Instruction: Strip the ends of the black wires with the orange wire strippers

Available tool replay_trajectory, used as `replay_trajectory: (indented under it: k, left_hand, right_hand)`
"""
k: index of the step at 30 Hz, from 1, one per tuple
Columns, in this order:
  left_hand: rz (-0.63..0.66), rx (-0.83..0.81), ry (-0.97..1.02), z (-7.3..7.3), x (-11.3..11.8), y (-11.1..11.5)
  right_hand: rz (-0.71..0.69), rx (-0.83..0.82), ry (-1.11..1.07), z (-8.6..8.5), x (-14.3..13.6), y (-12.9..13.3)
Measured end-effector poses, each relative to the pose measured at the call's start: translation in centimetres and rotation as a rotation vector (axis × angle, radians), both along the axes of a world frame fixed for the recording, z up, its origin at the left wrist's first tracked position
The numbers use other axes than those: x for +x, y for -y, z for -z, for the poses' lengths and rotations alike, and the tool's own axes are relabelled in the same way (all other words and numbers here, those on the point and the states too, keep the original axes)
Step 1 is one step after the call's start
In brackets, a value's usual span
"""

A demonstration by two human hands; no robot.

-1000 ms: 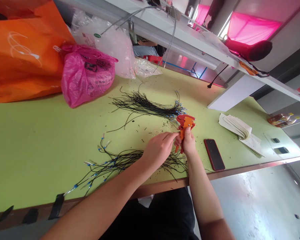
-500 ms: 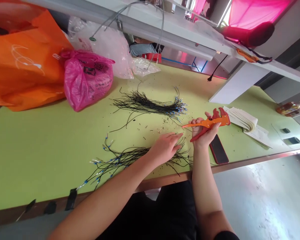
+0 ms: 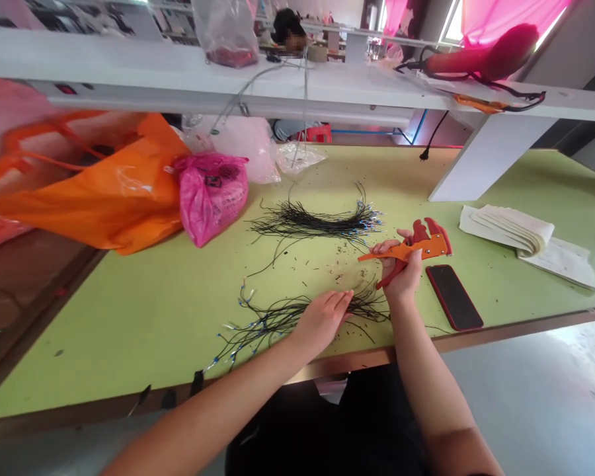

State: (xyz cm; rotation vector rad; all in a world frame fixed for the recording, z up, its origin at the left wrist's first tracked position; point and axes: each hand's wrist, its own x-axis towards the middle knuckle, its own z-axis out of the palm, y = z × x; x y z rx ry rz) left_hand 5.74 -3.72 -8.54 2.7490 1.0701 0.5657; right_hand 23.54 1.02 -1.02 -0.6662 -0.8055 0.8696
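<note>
My right hand (image 3: 399, 271) is wrapped round the handles of an orange and red wire stripper (image 3: 426, 248), whose jaws point away to the right. Over the near bundle of thin black wires (image 3: 272, 319) lies my left hand (image 3: 324, 317), its fingers drawn together on the wires. What sits under the fingertips is partly hidden. Blue collars and bare silvery tips show at the left ends of this bundle. A second bundle of black wires (image 3: 317, 221) rests farther back, its blue-collared ends to the right. Dark and coppery scraps (image 3: 341, 264) are scattered between the bundles.
A red-edged phone (image 3: 453, 297) and folded papers (image 3: 510, 228) lie on the right. Orange (image 3: 143, 192) and pink (image 3: 213, 195) bags stand on the left. A white shelf (image 3: 143, 66) crosses above the green table (image 3: 129, 317), with its upright panel (image 3: 486, 165) behind the papers.
My left hand has lowered onto the near wires, its fingers closing from a spread pose. The wire stripper stays in my right hand. The head view has shifted, showing more of the shelf.
</note>
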Motion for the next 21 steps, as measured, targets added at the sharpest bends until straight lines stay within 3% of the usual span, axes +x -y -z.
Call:
replay_trajectory:
  k: [2,5,9,11,13,14,16,21]
  left_hand:
    - [-0.012,-0.053,0.038,-0.5,0.2,-0.3]
    - [-0.052,-0.237,0.026,-2.9,-0.9,-2.2]
    - [0.032,-0.596,-0.13,-7.5,-4.4,-7.3]
    - [0.12,-0.745,-0.229,-8.7,-5.6,-10.3]
    - [-0.034,-0.662,-0.209,-8.8,-5.7,-13.0]
    - [-0.179,-0.542,-0.182,-8.4,-5.3,-14.1]
    - [-0.346,-0.372,-0.159,-7.2,-4.0,-16.1]
    - [-0.381,-0.199,-0.215,-4.2,-1.5,-19.1]
  right_hand:
    - [-0.051,0.012,0.009,0.4,-0.5,0.1]
    - [-0.085,0.009,0.015,0.8,-0.8,0.2]
    - [-0.073,-0.005,-0.006,0.9,-0.7,0.1]
    - [-0.073,-0.005,-0.025,1.0,-0.7,0.0]
    - [-0.086,-0.005,-0.044,1.1,-0.8,0.0]
    - [-0.094,-0.01,-0.05,1.2,-0.9,0.0]
    - [-0.11,-0.023,-0.05,1.4,-1.1,-0.1]
    - [-0.138,-0.049,-0.014,2.0,-1.7,0.0]
